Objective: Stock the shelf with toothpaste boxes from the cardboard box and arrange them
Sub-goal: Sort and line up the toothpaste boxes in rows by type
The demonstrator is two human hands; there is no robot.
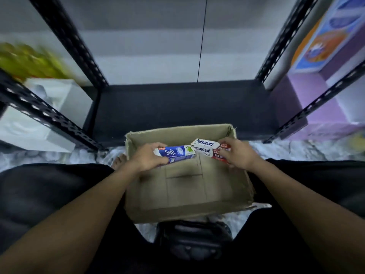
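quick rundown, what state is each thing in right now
cardboard box: upright on the floor, top open
Safi toothpaste box: gripped by the left hand, held above the cardboard box's floor
Pepsodent toothpaste box: gripped by the right hand, tilted; cannot tell if it is one box or two

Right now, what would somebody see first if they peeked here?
Two hands reach over a cardboard box: the left hand grips a blue Safi box, and the right hand holds white-and-red Pepsodent toothpaste. Just beyond sits a dark shelf between black metal posts.
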